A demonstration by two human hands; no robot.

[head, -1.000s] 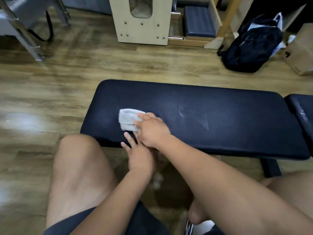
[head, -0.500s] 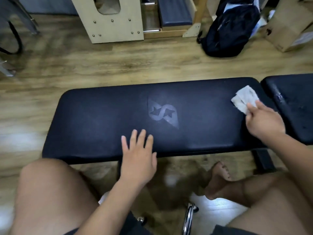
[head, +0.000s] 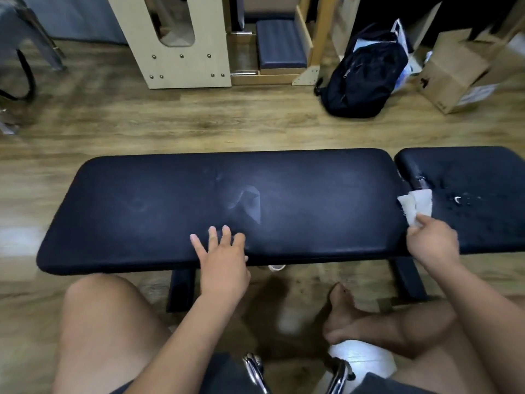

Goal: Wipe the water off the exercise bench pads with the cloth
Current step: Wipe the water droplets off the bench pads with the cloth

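Pinching the cloth [head: 415, 205] by its near corner, the right hand [head: 434, 243] sits at the gap between the two pads. The cloth lies over the left edge of the short pad [head: 483, 223]. On my screen I see water drops [head: 458, 199] on that pad, just right of the cloth. The left hand [head: 223, 260] rests flat on the near edge of the long pad [head: 142, 211] — fingers straight, slightly spread, holding nothing. Beyond the bench, a backpack [head: 366, 72] and a box [head: 454, 69] stand on the wood floor [head: 199, 120].
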